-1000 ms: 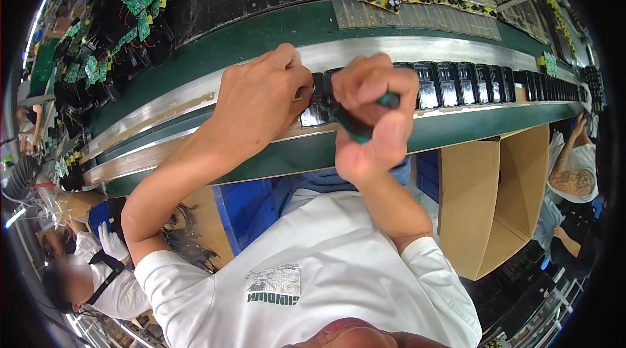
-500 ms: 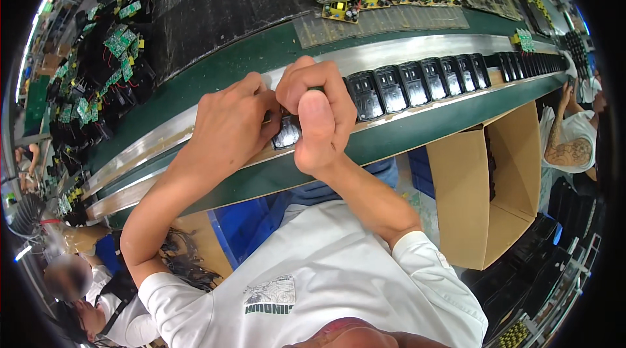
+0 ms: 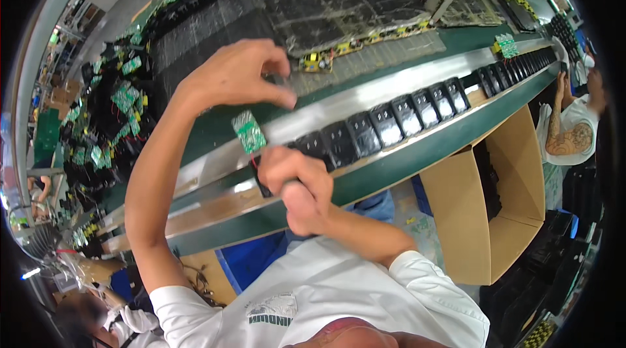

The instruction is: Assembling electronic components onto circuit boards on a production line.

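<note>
My left hand (image 3: 238, 74) is raised over the far side of the bench, thumb and fingers spread with nothing between them. My right hand (image 3: 298, 185) is curled into a fist over the near edge of the rail; whatever sits inside it is hidden, with only a small dark bit showing by the thumb. Just beyond the fist, a green circuit board (image 3: 248, 133) stands tilted at the metal rail (image 3: 385, 85). Partly behind my right hand is a black plastic casing (image 3: 262, 186). Similar black casings (image 3: 364, 134) run in a row to the right.
A black wrapped stack (image 3: 339, 5) lies across the far side, edged by yellow circuit boards (image 3: 316, 61). Heaped green boards (image 3: 124, 97) with black parts lie at left. An open cardboard box (image 3: 456, 211) and a blue bin (image 3: 251, 266) sit below the bench. Co-workers are at both sides.
My hands have parted. The left has lifted away and opened; the right has moved down and slightly left, still closed. The green board beside them has come into sight.
</note>
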Demonstrator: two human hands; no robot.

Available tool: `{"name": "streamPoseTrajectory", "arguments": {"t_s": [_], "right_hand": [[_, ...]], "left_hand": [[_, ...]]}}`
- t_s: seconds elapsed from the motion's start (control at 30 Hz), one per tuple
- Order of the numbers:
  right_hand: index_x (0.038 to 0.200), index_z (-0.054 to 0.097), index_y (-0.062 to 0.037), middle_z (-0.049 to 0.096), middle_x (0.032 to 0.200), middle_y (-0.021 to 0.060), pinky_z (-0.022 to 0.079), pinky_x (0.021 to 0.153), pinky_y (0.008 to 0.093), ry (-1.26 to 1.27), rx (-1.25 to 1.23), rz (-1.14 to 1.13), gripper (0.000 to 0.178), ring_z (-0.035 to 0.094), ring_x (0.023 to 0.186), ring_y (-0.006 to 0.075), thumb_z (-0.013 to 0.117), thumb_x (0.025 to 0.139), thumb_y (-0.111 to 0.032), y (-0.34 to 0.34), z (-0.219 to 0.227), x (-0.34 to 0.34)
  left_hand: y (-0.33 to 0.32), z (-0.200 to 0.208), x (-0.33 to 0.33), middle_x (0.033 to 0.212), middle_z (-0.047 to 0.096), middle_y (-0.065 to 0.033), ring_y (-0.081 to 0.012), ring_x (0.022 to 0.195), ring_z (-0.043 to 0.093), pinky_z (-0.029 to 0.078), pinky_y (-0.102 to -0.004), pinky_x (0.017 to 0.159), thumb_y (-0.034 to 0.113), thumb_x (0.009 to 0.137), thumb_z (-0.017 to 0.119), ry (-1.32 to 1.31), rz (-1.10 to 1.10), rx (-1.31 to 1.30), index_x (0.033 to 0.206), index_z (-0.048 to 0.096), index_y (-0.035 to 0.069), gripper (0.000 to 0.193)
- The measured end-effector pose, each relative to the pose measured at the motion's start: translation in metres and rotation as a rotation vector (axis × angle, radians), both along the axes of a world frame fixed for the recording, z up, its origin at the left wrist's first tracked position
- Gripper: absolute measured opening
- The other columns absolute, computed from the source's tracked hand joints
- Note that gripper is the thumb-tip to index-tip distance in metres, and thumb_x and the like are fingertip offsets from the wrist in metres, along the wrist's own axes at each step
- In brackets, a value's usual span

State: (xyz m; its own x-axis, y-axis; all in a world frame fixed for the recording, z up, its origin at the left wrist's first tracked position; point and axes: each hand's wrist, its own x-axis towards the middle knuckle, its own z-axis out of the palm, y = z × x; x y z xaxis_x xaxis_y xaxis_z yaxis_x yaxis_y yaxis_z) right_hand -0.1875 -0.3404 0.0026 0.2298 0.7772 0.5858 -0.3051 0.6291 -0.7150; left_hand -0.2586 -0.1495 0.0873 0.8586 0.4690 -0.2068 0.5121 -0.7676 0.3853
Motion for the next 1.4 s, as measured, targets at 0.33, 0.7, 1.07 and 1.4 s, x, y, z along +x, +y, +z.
{"name": "streamPoseTrajectory", "arguments": {"t_s": [0.33,0.7,1.07,1.4], "right_hand": [[0.09,0.057,-0.0028,0.059,0.082,0.0124,0.039,0.06,0.0388,0.38,0.175,0.019,0.015,0.044,0.065,0.023,0.049,0.09,-0.016,-0.028,0.038,0.123],[0.105,0.054,-0.0109,0.058,0.086,0.0103,0.038,0.06,0.0346,0.298,0.051,-0.345,0.02,0.047,0.071,0.0196,0.058,0.085,-0.011,-0.044,0.04,0.182],[0.123,0.075,-0.0062,0.061,0.121,0.0125,0.048,0.087,0.0321,-0.608,-0.291,-0.745,0.046,0.057,0.099,0.0222,0.081,0.078,-0.001,-0.007,0.069,0.183],[0.107,0.08,-0.0036,0.061,0.12,0.0154,0.048,0.088,0.0333,-0.623,-0.105,-0.475,0.028,0.058,0.103,0.0239,0.082,0.079,-0.001,-0.026,0.065,0.137]], "left_hand": [[0.224,-0.109,0.212,0.131,0.058,-0.0144,-0.036,0.119,0.058,0.051,-0.0489,0.089,0.033,0.09,0.075,-0.479,0.372,0.964,0.125,0.069,0.016,0.039],[0.255,-0.088,0.261,0.12,0.064,-0.0161,-0.0339,0.098,0.064,0.052,-0.0457,0.083,0.028,0.092,0.074,-0.316,0.37,0.521,0.119,0.065,0.008,0.035],[-0.054,-0.003,0.101,0.127,0.066,-0.0121,-0.0201,0.108,0.064,0.05,-0.0334,0.098,-0.006,0.087,0.072,-0.821,-0.012,-0.433,0.154,0.04,0.005,0.075],[-0.129,0.022,0.028,0.126,0.065,-0.0129,-0.02,0.112,0.061,0.048,-0.0332,0.101,-0.01,0.086,0.067,-0.73,0.11,-0.197,0.159,0.033,0.006,0.082]]}}
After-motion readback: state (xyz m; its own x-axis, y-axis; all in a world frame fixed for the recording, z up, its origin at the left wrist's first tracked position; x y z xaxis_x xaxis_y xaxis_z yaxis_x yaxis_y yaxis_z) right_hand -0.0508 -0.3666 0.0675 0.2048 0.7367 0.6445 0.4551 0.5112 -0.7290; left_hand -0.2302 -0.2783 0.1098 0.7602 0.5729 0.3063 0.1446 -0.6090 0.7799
